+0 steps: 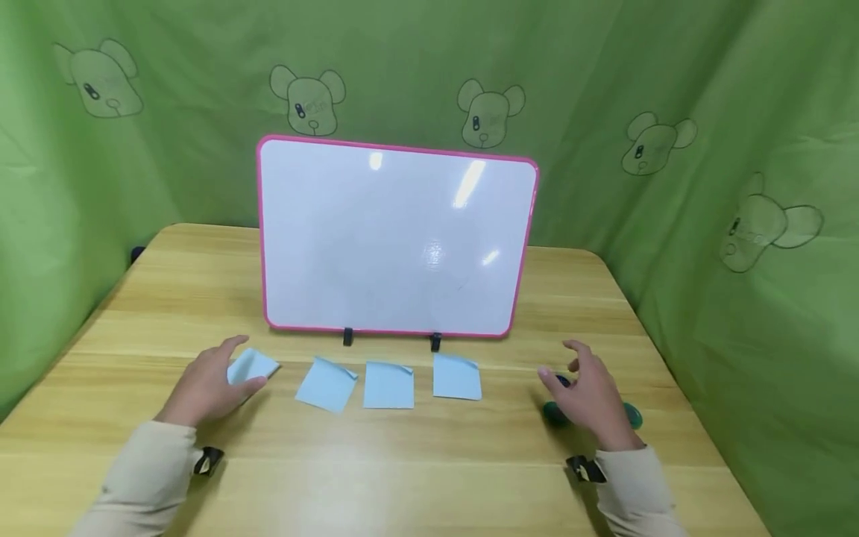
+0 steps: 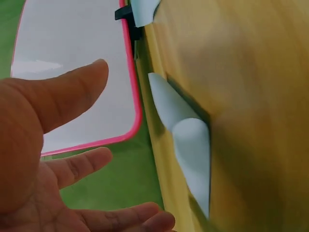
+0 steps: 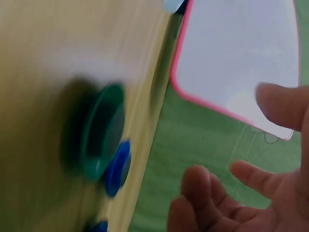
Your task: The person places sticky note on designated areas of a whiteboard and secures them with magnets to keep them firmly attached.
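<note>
Green curtains (image 1: 403, 45) dotted with outlined cartoon animal heads enclose a wood-grain tabletop (image 1: 376, 485), where a pink-framed whiteboard (image 1: 376, 239) stands near the far edge, its glossy surface catching streaks of light. Two beige sleeves (image 1: 144, 470) reach in from the near side. At left, a person's left hand (image 1: 209, 384) hovers at the leftmost blue note (image 1: 253, 365), thumb and fingers spread wide and holding nothing; whether a fingertip brushes the paper cannot be told. At right, the right hand (image 1: 593, 399) hangs above a cluster of round pieces, thumb well apart from loosely bent fingers that grip nothing, its back hiding part of the group. Pale blue and raised in a crease, the leftmost note lies before the board's lower left corner. Three more blue notes (image 1: 389, 388) sit between the hands in a loose row, top edges curling, the nearest to the left hand turned askew. Beneath the right hand, one green round piece (image 1: 632, 415) peeks out beside the wrist; a blue round piece (image 3: 117, 168) sits just beside another green one. Black clips (image 1: 347, 337) support the board's lower edge, behind the row of paper.
</note>
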### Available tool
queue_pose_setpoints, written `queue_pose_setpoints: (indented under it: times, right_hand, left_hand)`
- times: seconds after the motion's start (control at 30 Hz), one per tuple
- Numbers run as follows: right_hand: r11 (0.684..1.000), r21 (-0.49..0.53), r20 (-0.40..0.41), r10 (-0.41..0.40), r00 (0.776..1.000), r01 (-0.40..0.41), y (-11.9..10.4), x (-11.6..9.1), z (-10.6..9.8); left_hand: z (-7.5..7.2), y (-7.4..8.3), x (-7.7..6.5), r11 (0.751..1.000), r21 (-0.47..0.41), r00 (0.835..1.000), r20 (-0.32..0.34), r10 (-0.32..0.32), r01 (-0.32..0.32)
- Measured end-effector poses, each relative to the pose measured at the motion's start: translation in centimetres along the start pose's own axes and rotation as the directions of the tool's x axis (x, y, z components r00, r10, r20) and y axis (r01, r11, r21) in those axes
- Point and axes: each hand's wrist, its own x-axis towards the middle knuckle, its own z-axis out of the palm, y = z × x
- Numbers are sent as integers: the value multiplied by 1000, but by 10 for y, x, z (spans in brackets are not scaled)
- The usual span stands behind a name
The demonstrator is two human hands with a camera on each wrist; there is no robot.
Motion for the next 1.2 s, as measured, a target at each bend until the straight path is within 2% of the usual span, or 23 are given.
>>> queue_pose_setpoints:
  times: [0.17,0.37,0.6,0.83,0.97,1.2]
  right_hand:
    - [997,-65,102,51,993,-44,13,-4,-4]
    - [996,-89,202,48,978,-30,16,-7,-2]
    - [989,-147,234,23,972,12,21,-4,1]
    - [986,-163,271,25,962,20,24,-1,3]
    - [988,-155,264,14,964,28,25,0,7]
    - [985,-161,257,-18,966,61,24,-1,9]
  left_hand:
    - [5,-3,2,1000,5,1000,8,-19,19]
    - [3,-6,2,998,35,998,25,-56,56]
    - [4,-6,3,999,36,999,14,-34,33]
    - [7,-10,2,998,50,998,-57,36,-33]
    - [8,-12,1,998,48,995,-85,53,-49]
    - [6,-13,1,997,37,993,-94,72,-69]
